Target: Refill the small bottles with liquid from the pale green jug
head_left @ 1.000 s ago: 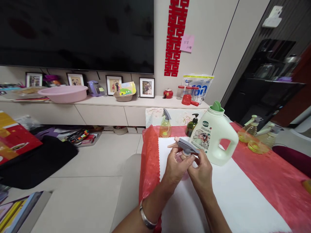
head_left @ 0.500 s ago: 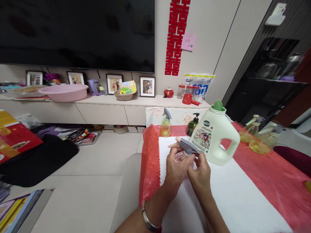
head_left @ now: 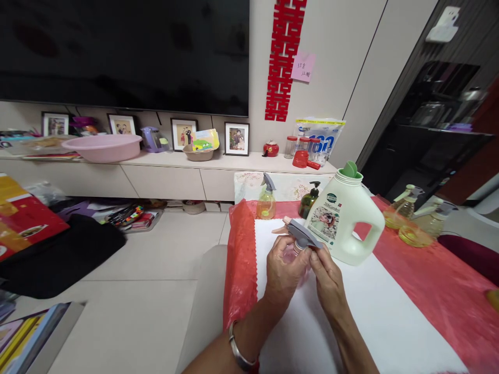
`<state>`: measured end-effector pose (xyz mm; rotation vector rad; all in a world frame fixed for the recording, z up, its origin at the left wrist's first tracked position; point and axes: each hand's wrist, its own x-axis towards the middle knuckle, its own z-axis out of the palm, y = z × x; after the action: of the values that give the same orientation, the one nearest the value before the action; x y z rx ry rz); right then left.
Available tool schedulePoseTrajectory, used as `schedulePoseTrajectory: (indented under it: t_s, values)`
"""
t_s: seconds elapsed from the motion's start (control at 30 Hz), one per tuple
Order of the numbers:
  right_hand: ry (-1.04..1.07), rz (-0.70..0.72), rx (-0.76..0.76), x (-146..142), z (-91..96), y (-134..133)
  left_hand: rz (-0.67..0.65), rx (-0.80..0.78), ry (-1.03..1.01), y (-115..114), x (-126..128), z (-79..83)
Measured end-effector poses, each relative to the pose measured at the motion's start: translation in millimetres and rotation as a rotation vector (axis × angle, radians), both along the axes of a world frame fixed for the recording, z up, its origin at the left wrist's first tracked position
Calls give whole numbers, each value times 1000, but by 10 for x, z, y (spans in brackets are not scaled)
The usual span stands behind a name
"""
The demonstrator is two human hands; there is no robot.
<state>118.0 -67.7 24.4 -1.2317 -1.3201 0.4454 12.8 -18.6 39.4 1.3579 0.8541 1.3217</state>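
Observation:
A clear pink spray bottle [head_left: 289,254] is wrapped in the fingers of my left hand [head_left: 279,278], near its neck. Its grey trigger head [head_left: 302,234] points away to the left, with a pinkish trigger and nozzle. My right hand [head_left: 329,278] is closed at the rear of that head, thumb and fingers pinching by the collar; the exact contact is partly hidden. Just beyond stands a pale green detergent jug [head_left: 345,218] with a green spout. A yellowish spray bottle [head_left: 266,202] and a dark green pump bottle [head_left: 309,201] stand farther back.
White cloth [head_left: 393,322] lies over a red plastic cover [head_left: 239,270] on the table. More yellowish spray bottles [head_left: 419,234] stand at the right. Behind, a low cabinet [head_left: 163,182] carries a pink basin [head_left: 105,149], photo frames and jars.
My right hand has shifted slightly right and its fingers have turned around the trigger head. The head tilts a little differently. My left hand keeps its hold on the bottle.

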Motion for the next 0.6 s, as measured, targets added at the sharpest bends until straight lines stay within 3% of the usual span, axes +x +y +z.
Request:
schedulePoseTrajectory:
  t_s: [0.23, 0.6]
  values:
    - [26, 38, -12, 50, -36, 82, -107, -6, -101, 39, 4, -134]
    - [118, -46, 25, -36, -8, 124, -117, 87, 32, -2, -11, -57]
